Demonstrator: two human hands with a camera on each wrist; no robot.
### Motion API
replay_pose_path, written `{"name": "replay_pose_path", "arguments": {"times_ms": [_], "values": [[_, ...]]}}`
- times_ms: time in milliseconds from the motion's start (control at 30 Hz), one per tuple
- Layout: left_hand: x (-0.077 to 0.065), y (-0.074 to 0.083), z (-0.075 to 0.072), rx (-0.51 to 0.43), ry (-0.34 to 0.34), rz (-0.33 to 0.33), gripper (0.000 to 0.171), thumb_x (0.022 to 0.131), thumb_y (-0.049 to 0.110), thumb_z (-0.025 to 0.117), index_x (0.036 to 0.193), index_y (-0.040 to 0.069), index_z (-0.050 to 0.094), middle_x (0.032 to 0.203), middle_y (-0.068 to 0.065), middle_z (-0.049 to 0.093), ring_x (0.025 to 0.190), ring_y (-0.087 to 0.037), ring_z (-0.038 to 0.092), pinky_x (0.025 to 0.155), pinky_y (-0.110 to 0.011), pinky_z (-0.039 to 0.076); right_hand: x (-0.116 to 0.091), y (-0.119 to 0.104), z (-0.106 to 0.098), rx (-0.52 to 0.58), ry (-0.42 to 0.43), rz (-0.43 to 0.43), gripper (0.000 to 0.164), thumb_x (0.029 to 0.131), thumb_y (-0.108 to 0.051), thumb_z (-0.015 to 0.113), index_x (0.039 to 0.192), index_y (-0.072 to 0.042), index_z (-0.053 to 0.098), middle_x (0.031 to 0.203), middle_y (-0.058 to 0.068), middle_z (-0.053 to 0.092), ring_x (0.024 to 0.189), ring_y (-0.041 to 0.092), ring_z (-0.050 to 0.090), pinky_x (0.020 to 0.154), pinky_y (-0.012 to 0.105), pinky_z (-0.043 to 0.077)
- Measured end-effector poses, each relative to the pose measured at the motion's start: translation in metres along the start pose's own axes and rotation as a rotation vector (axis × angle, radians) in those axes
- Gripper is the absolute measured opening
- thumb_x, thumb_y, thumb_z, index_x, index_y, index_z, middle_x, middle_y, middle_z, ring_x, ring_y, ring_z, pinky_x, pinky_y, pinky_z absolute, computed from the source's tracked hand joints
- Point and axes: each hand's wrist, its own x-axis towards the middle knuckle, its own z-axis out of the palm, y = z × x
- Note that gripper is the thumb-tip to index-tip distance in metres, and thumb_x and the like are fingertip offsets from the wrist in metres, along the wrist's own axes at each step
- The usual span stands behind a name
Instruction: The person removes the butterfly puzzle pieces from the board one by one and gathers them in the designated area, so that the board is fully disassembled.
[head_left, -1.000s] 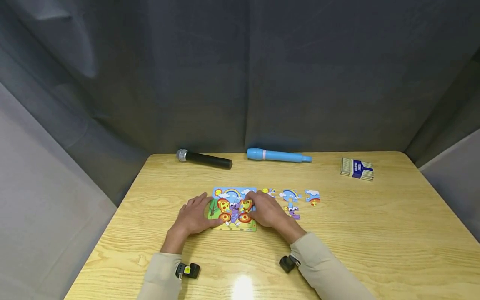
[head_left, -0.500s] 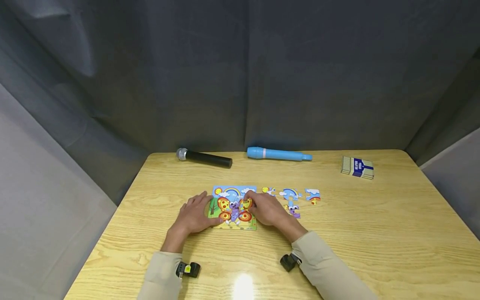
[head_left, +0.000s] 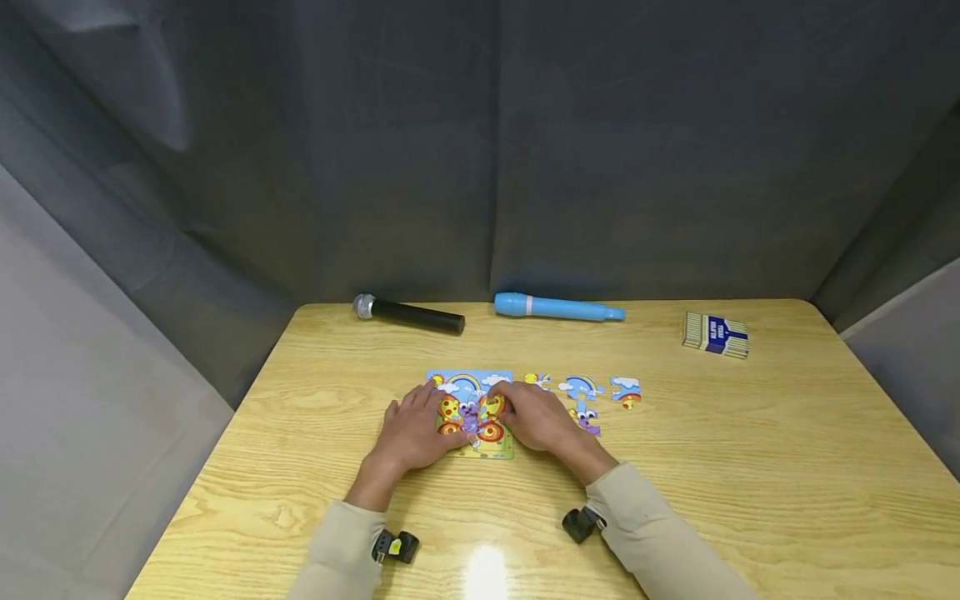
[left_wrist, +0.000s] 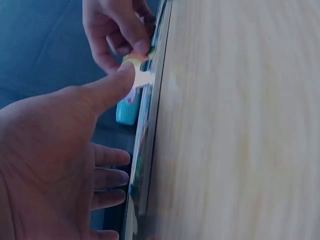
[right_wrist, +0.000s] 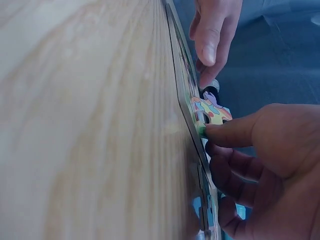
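A small jigsaw board [head_left: 495, 454] with a butterfly picture lies at the middle of the table. My right hand [head_left: 536, 417] is at its right side, pinching a jigsaw piece [right_wrist: 215, 116] between thumb and fingers. In the right wrist view that piece stands tilted up from the board, showing yellow, orange and purple. My left hand [head_left: 416, 429] lies over the board's left part with fingers extended. Its thumb reaches toward the piece; whether it touches is unclear. Several loose jigsaw pieces [head_left: 581, 387] lie right of the board, partly behind my right hand.
Along the table's back edge lie a black microphone [head_left: 416, 316] with a silver head and a light blue stick-shaped thing [head_left: 562, 308]. A striped box [head_left: 716, 335] with a dark blue label sits at the back right. Dark curtains [head_left: 390, 167] hang behind the table.
My left hand has slid right, further over the board, its thumb now near the butterfly's body. My right hand stays nearly in place, its fingers still at the butterfly's right wing.
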Motion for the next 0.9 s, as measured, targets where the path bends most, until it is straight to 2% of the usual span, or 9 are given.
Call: {"name": "replay_pose_path", "arguments": {"times_ms": [167, 333, 500, 667, 900], "values": [[0.004, 0.006, 0.006, 0.038, -0.045, -0.020, 0.089, 0.080, 0.067, 0.063, 0.145, 0.010, 0.042, 0.158, -0.013, 0.029, 0.146, -0.033, 0.027, 0.110, -0.064, 0.028, 0.001, 0.000, 0.000, 0.012, -0.002, -0.004, 0.023, 0.090, -0.013, 0.067, 0.112, -0.022, 0.067, 0.078, -0.008, 0.058, 0.070, 0.009, 0.049, 0.063, 0.029, 0.040], [0.004, 0.007, 0.006, 0.045, -0.049, -0.038, 0.091, 0.079, 0.067, 0.065, 0.146, 0.010, 0.041, 0.159, -0.012, 0.028, 0.145, -0.034, 0.027, 0.108, -0.063, 0.031, -0.001, -0.001, -0.002, 0.028, 0.014, -0.021, 0.022, 0.091, -0.011, 0.066, 0.111, -0.020, 0.067, 0.075, -0.007, 0.058, 0.067, 0.010, 0.049, 0.063, 0.029, 0.041], [0.005, 0.008, 0.005, 0.054, -0.049, -0.037, 0.091, 0.078, 0.067, 0.066, 0.145, 0.010, 0.041, 0.158, -0.012, 0.029, 0.145, -0.034, 0.028, 0.108, -0.063, 0.032, -0.002, 0.002, -0.005, 0.045, 0.046, 0.024, 0.020, 0.093, -0.014, 0.064, 0.112, -0.020, 0.063, 0.076, -0.005, 0.062, 0.065, 0.010, 0.052, 0.063, 0.030, 0.043], [0.006, 0.007, 0.005, 0.059, -0.053, -0.038, 0.091, 0.077, 0.066, 0.066, 0.145, 0.011, 0.041, 0.159, -0.012, 0.028, 0.145, -0.034, 0.027, 0.108, -0.062, 0.033, -0.008, 0.010, -0.012, 0.085, 0.062, 0.060, 0.027, 0.093, -0.015, 0.064, 0.119, -0.016, 0.058, 0.076, -0.006, 0.059, 0.064, 0.010, 0.050, 0.063, 0.029, 0.042], [0.006, 0.004, 0.007, 0.083, -0.051, -0.040, 0.095, 0.076, 0.070, 0.065, 0.146, 0.011, 0.040, 0.157, -0.010, 0.031, 0.144, -0.033, 0.030, 0.106, -0.061, 0.035, -0.022, 0.026, -0.020, 0.102, 0.114, 0.002, 0.021, 0.091, -0.011, 0.063, 0.112, -0.013, 0.058, 0.073, -0.007, 0.058, 0.060, 0.008, 0.047, 0.064, 0.027, 0.041]]}}
